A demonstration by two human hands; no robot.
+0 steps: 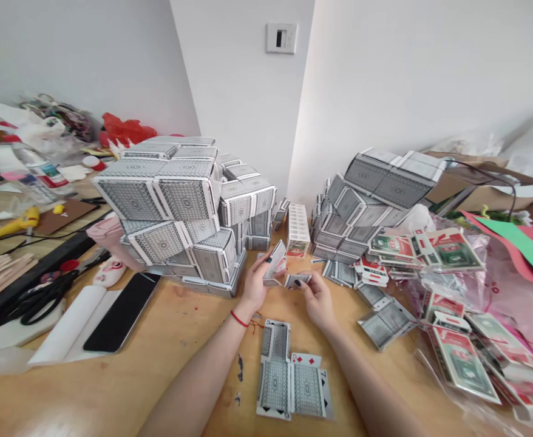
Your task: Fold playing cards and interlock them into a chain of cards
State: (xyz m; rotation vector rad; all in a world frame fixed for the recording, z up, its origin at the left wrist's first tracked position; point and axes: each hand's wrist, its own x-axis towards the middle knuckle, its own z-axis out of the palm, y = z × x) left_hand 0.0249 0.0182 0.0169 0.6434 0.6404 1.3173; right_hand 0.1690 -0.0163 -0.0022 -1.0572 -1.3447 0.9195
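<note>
My left hand (254, 285), with a red string round its wrist, holds a folded playing-card piece (275, 260) upright above the table. Its fingers are closed round the piece's left side. To the right, my right hand (317, 297) pinches a grey-backed playing card (294, 280) between thumb and fingers. The two held pieces are close together; whether they touch is hard to tell. Below my hands several cards (275, 383) lie joined flat, grey backs up, with a few edges showing faces.
Tall stacks of card-built blocks stand at left (166, 200) and right (362, 212), with a narrow white stack of cards (298, 224) between. Card boxes (464, 361) lie at right. A black phone (121, 312), scissors (50, 297) and a yellow glue gun (14, 223) are at left.
</note>
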